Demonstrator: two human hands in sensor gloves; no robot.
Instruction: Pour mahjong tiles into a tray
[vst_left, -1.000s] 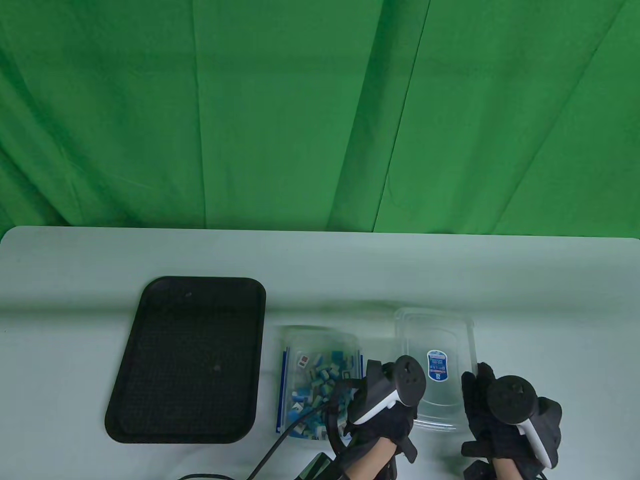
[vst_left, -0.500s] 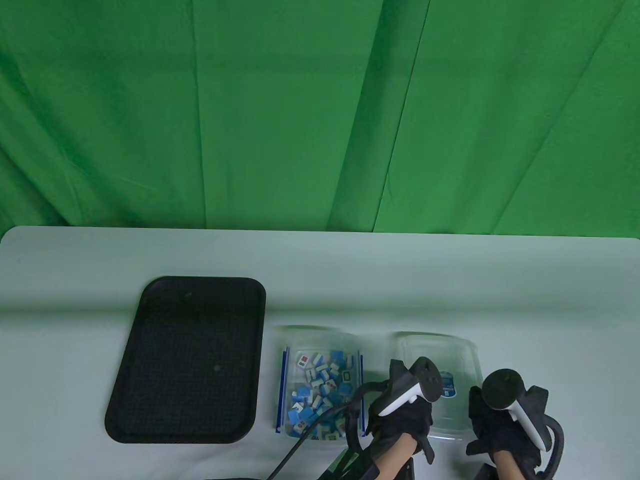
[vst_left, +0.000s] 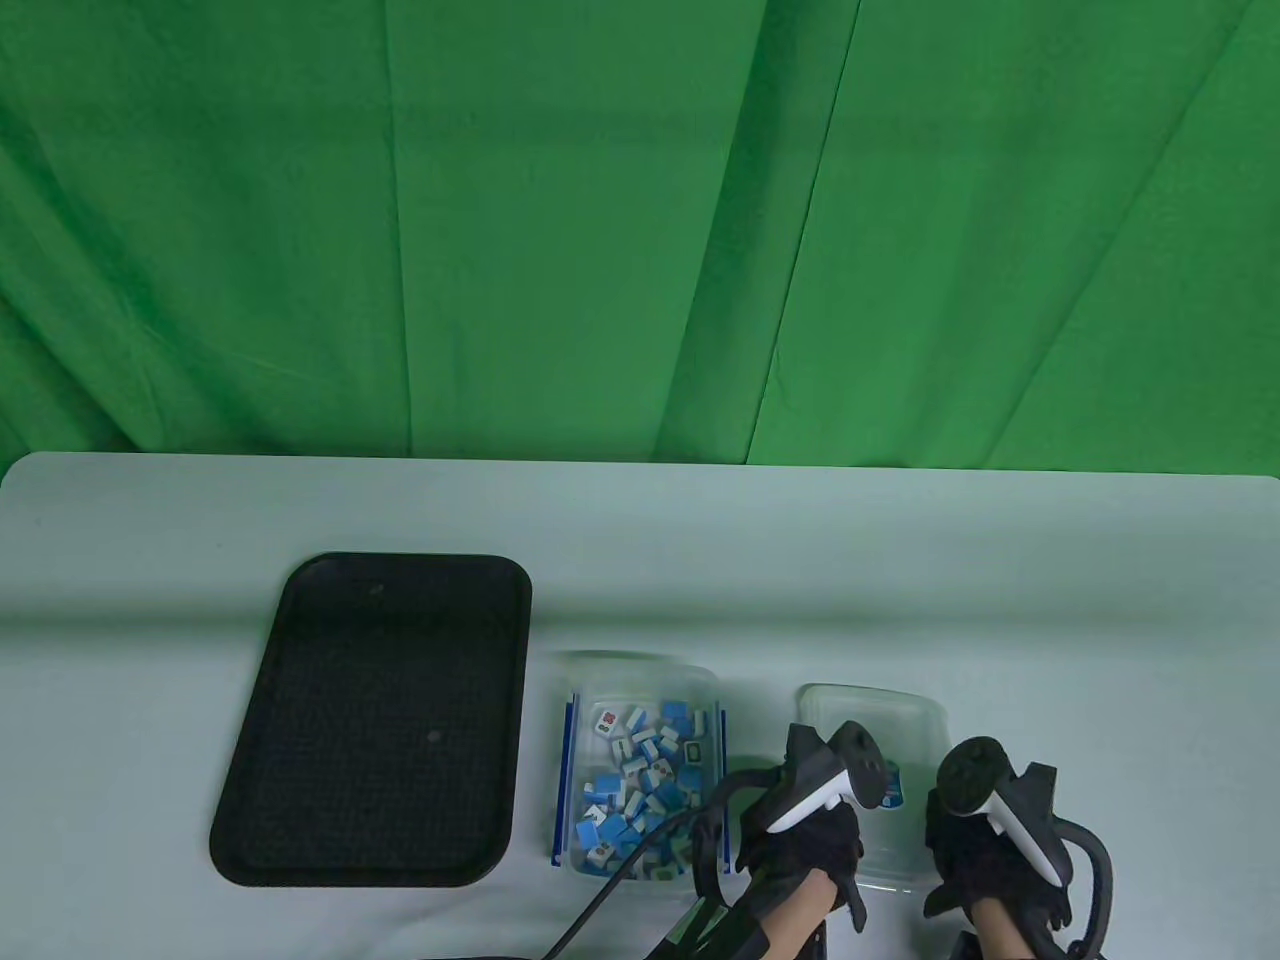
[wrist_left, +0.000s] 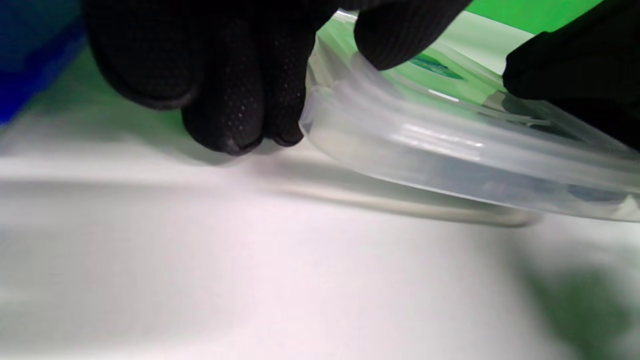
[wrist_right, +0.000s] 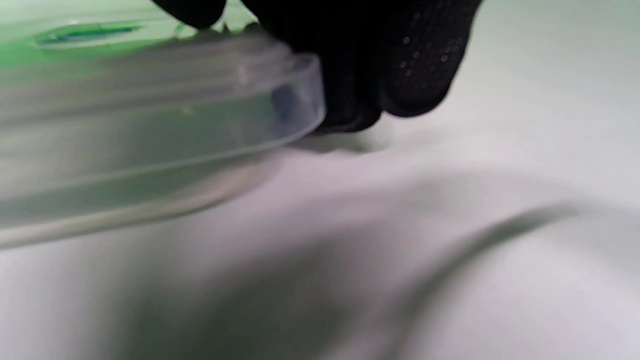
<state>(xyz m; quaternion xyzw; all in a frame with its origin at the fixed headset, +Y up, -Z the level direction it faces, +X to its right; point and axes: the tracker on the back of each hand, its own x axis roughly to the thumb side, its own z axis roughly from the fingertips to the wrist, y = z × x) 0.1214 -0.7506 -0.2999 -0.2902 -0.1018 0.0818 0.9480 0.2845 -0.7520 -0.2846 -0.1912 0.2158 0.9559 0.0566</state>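
Observation:
An open clear box of blue and white mahjong tiles stands right of the empty black tray. Right of the box, both hands hold the clear lid low over the table. My left hand pinches its near left corner, fingers under the rim and thumb on top of the lid. My right hand grips the near right corner, with fingers curled at the edge of the lid. The lid's near edge hangs just above the table, with a shadow beneath it.
A black cable runs from the left wrist across the box's near corner to the table's front edge. A green cloth hangs behind the pale table.
Both hands have drawn the lid toward the table's front edge and lowered it. The box, tiles and tray have not moved.

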